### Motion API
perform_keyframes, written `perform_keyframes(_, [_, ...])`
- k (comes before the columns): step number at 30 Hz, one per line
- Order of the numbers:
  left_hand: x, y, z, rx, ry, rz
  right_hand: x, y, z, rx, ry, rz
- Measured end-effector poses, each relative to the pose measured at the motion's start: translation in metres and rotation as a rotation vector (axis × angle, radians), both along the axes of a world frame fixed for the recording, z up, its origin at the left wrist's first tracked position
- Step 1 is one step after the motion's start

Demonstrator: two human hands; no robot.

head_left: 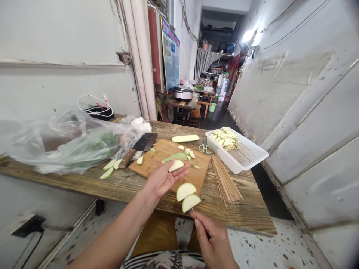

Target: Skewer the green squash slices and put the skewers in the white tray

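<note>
My right hand (213, 239) pinches the lower end of a thin wooden skewer (193, 213). Two half-round zucchini slices (186, 191), pale with green rims, are threaded along it. The skewer's upper end reaches my left hand (162, 180), which is turned palm up and holds another zucchini slice (176, 165). Whether the tip has entered that slice, I cannot tell. Beyond the left hand, a row of cut slices (179, 156) and several loose pieces lie on a wooden cutting board (157, 149). A bundle of bare skewers (226, 179) lies right of the board.
A white tray (252, 149) at the back right holds several filled skewers. Scissors (205, 148) and a zucchini length (185, 138) lie behind the board. At left are a cleaver (138, 147), zucchini pieces (107, 173) and a plastic bag (75, 140). A person (202, 79) sits far back.
</note>
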State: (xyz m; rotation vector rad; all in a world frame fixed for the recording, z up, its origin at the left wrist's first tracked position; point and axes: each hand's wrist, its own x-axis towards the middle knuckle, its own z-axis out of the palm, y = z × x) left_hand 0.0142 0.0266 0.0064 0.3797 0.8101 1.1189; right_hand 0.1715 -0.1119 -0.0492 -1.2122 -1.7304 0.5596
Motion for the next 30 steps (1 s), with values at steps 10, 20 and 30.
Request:
perform_keyframes(10, [0.002, -0.001, -0.004, 0.023, 0.006, -0.012, -0.003, -0.001, 0.001, -0.026, 0.015, -0.029])
perform_keyframes(20, [0.007, 0.001, -0.007, 0.023, 0.02, -0.026, -0.005, 0.003, 0.003, 0.002, 0.007, -0.061])
perform_keyframes(30, [0.016, -0.006, -0.006, 0.049, 0.023, -0.042, -0.005, 0.004, 0.003, 0.019, 0.002, -0.088])
